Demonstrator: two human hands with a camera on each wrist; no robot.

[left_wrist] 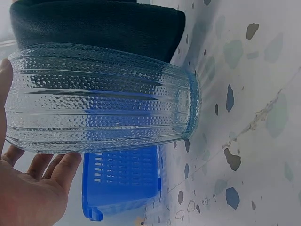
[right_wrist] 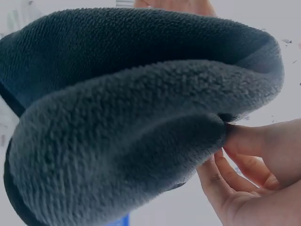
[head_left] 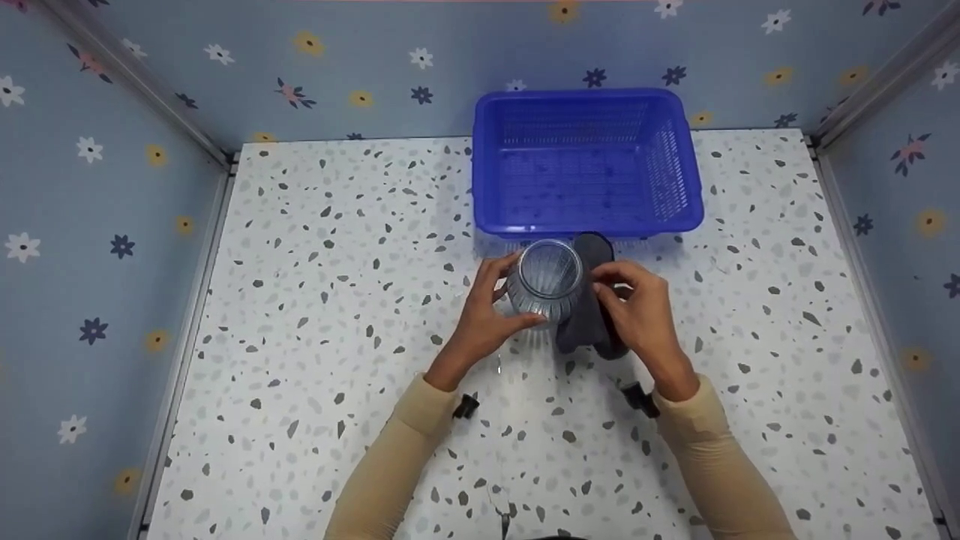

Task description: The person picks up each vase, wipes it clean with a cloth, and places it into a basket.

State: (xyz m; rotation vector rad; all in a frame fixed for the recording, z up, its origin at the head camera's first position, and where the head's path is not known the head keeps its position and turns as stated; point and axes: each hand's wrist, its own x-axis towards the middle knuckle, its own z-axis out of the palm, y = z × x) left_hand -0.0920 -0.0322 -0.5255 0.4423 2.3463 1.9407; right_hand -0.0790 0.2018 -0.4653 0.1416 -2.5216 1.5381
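A clear ribbed glass jar with a dotted texture stands upright on the table, its round mouth facing up. My left hand grips it from the left, thumb at the near side and fingers behind. In the left wrist view the jar reaches down to the tabletop. Against its right side is a dark grey fleecy cloth, folded over in soft layers. My right hand pinches an edge of the cloth between thumb and fingers, as the right wrist view shows.
Just behind the hands sits a blue plastic basket with slotted sides, with nothing seen inside. The speckled white table is bounded by flowered panels at the back and both sides.
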